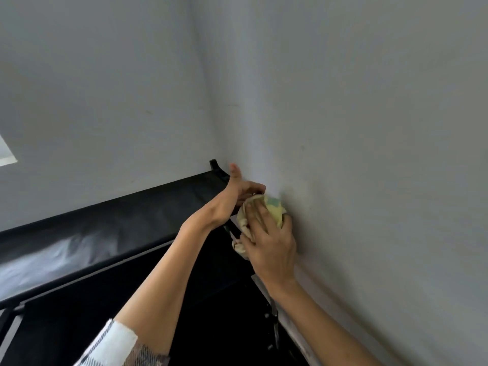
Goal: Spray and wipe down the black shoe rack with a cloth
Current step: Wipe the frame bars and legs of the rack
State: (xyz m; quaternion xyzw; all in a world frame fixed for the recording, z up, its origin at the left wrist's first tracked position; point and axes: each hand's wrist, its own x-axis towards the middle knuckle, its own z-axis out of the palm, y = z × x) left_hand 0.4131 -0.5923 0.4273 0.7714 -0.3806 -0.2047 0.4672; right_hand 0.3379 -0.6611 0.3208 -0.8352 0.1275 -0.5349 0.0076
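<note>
Yellow cloth (pixel 273 211) is bunched under my right hand (pixel 269 247), pressed on the black shoe rack's (pixel 111 228) far right corner by the wall (pixel 369 128) — left hand (pixel 235 196) steadies it, fingers curled, grip unclear. Wiping underway, I judge — lower shelves probably remain.

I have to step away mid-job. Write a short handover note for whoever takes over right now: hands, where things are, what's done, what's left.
Right hand: grip closed on the yellow cloth, pressing it at the right end of the shoe rack, against the wall.
Left hand: at the same corner, thumb up, fingers beside the cloth; what it grips is hidden.
Spray bottle: not in view.
Done: the rack's top shows pale streaks; whether that is spray or glare is unclear.
Left: finish the right corner, then the lower shelves.
</note>
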